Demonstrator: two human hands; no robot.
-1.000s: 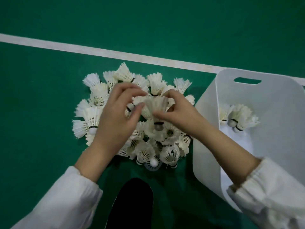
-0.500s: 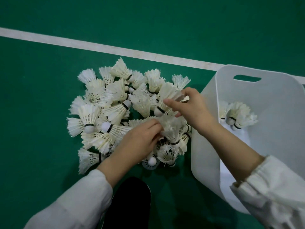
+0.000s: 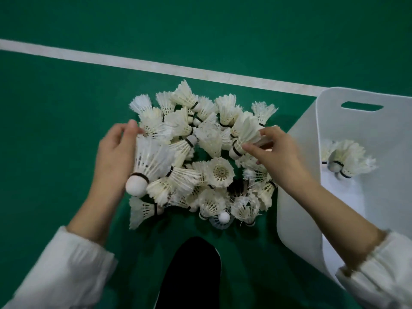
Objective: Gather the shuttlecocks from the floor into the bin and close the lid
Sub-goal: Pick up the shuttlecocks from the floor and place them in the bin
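**A:** Item 1, L hand?
**B:** left hand (image 3: pixel 113 157), left-centre of frame. Fingers curled round the feather skirt of one shuttlecock (image 3: pixel 153 159), clamped on it. Cork end points toward lower frame, just beside the palm heel.

**A:** Item 2, R hand?
**B:** right hand (image 3: pixel 278 157), right of centre. Thumb + forefinger pinch the skirt of a second shuttlecock (image 3: pixel 244 134), cork toward lower left. Other fingers loosely bent, holding nothing.

**A:** Floor stock?
**B:** pile (image 3: pixel 219 172), centre frame, between the 2 hands, on the green floor (image 3: pixel 55 130). Mixed lie: some on their sides, some skirt-up, one cork-up at the lower edge. Qty can't be counted, too much overlap.

**A:** Container?
**B:** bin (image 3: pixel 296 179), white, right edge of frame, just beside the pile's right side. Handle slot (image 3: pixel 361 107) at upper right. Inside: small cluster (image 3: pixel 345 161) against the far wall. Exact no. can't tell.

**A:** Misc.?
**B:** white line (image 3: pixel 156 65), upper frame, running from the left edge down to the bin. White sleeves (image 3: pixel 60 268) in both lower corners. Dark shape (image 3: pixel 191 270) at bottom centre, can't tell what it is.
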